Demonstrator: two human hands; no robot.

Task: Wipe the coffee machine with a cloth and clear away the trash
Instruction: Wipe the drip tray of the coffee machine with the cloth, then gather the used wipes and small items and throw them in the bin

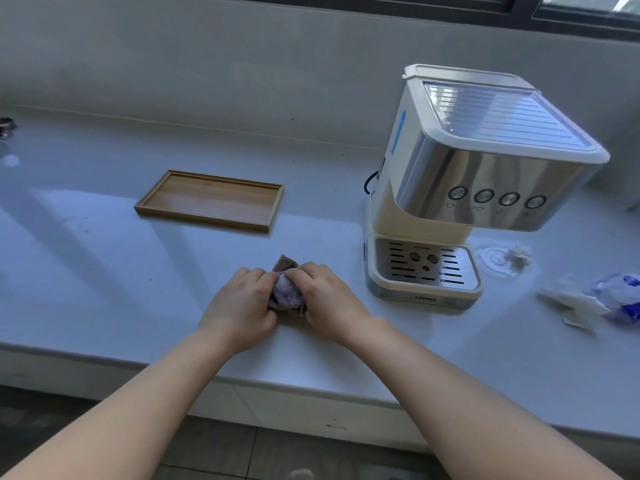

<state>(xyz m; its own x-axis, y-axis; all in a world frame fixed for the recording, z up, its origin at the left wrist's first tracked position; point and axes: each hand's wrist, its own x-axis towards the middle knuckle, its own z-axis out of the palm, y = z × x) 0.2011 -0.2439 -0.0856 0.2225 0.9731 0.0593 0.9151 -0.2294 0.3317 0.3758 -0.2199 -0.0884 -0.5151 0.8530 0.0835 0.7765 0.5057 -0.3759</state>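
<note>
Both hands are closed on the cloth (286, 289), as I see it: the left hand (240, 306) grips its left side and the right hand (325, 299) its right, knuckles up, bunching it between them on the countertop (104, 271). What shows of the cloth is soft, fuzzy terry in a grey-mauve tone, crumpled into a lump with one corner poking up beyond the fingers.

Just right of my right hand stands the coffee machine (467, 188), a boxy cream plastic body with a brushed metal front band, four round buttons, a ribbed top plate and a slotted metal drip tray; "KONKA" is printed on its base.

Further right lies the trash: a clear round plastic lid (493, 261), crumpled white tissue (571, 303) and a blue-and-white wrapper (620, 296), its print unreadable.

Beyond my left hand sits a shallow rectangular wooden tray (211, 200). I see a smooth, glossy white surface on the countertop.
</note>
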